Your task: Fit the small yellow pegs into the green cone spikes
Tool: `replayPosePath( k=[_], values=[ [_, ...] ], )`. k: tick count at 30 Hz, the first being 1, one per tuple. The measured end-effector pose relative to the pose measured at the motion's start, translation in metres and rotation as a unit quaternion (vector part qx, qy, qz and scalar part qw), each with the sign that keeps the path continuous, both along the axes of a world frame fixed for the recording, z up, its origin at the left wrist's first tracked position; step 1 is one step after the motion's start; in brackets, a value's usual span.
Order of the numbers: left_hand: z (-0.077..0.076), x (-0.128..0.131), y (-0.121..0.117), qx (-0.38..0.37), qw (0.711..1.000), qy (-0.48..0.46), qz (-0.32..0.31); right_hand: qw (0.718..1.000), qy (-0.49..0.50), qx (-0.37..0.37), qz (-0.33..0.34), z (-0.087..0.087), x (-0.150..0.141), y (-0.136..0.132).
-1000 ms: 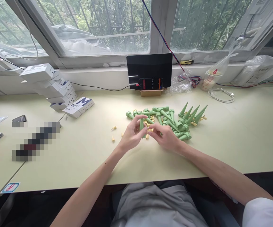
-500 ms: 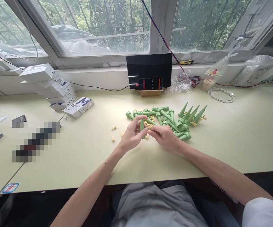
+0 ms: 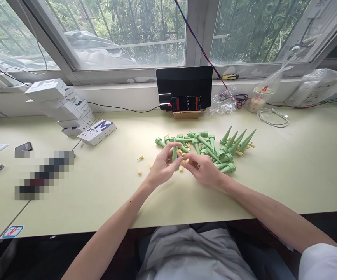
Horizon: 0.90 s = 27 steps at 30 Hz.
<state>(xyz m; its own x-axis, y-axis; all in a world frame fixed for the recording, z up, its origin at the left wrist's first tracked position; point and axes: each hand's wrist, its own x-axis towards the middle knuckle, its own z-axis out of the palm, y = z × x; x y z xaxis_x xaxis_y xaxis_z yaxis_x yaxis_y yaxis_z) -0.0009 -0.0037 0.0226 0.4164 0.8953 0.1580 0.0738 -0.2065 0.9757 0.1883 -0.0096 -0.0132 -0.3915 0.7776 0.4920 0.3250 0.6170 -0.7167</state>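
My left hand (image 3: 161, 168) is closed around a green plastic watering spike (image 3: 174, 156), which it keeps roughly upright between thumb and fingers. Close to its right side, my right hand (image 3: 205, 169) is pinched, fingertips beside the spike; whatever small part sits in the pinch is too small to make out. Beyond both hands lies a heap of similar green spikes (image 3: 210, 144), with several standing point-up at the right (image 3: 234, 144). Small yellow plug-like pieces (image 3: 140, 158) are scattered to the left of my left hand, and more show under and among the spikes.
A phone (image 3: 185, 104) with a running timer leans on a dark tablet (image 3: 184, 81) at the back. White boxes (image 3: 66, 105) are stacked at the back left. A white cable (image 3: 273, 118) and a bagged cup (image 3: 260, 99) are at the back right.
My right fingertips have shifted very slightly beside the spike and opened a small gap from my left hand. The left hand and the heap look the same.
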Motion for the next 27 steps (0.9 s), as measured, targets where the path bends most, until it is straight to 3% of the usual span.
replayPosePath(
  k=[27],
  values=[
    [-0.0024,0.0,0.0001,-0.005,1.0,-0.015,-0.009,0.998,-0.039,0.037,-0.014,-0.0014,-0.0003,0.0027]
  ],
)
